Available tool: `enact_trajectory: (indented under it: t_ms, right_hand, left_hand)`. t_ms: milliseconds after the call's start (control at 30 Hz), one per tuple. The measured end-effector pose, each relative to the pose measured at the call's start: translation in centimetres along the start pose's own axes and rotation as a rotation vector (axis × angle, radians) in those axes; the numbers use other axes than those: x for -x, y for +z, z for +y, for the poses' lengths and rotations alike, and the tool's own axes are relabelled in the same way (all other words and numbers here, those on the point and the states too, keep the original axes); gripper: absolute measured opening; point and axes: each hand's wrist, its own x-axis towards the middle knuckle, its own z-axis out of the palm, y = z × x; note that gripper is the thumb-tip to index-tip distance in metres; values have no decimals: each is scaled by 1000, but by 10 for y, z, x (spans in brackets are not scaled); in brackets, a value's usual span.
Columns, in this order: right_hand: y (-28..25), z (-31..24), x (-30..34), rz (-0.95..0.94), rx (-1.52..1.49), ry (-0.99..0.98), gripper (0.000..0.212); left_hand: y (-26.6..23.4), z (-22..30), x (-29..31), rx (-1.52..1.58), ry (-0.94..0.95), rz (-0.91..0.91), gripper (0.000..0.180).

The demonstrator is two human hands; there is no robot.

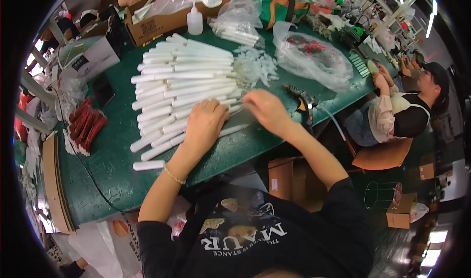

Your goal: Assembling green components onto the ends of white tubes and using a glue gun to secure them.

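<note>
The white sticks (pixel 184 84) lie in long, tight rows over the middle of the table (pixel 113 185), their narrower ends directed to the right. The left hand (pixel 207 121) is laid on the nearer rows; its grip is bent over them, but I cannot tell whether it holds one firmly. The right hand (pixel 267 110) is just beside the stick ends, and its grip has the fingers gathered together (what is between them, if anything, is hidden). To work well here, I think, the left hand should press only lightly, so that the round sticks do not roll, and the right should act straight along the stick.

The sticks look smooth, matt and probably of plastic. Beyond their ends is a loose heap of small translucent pieces (pixel 256 66), thin and irregular. Toward the far edge stands a soft-looking bottle (pixel 195 22) with pointed nozzle; near the right part of the front edge lies a black-and-orange tool (pixel 305 106). By the left edge are dark red bundles (pixel 87 125), fibrous in appearance.
</note>
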Motion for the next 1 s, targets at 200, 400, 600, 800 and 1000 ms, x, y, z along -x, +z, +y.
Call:
enact_trajectory:
  t_ms: [200,400,600,800,1000]
  right_hand:
    - [-4,12,-9,24,40,58,9]
    - [9,26,-11,28,26,107,10]
    - [3,33,-4,71,164,-31,14]
    - [-56,16,34,278,345,504,21]
    - [-69,28,79,198,713,742,41]
  left_hand:
    - [6,-3,-14,65,-131,40,14]
    - [18,-16,-18,-25,91,105,17]
    - [24,-20,-11,-58,144,62,15]
    - [13,-4,-11,-14,143,78,12]
    - [6,18,-2,-391,73,-173,3]
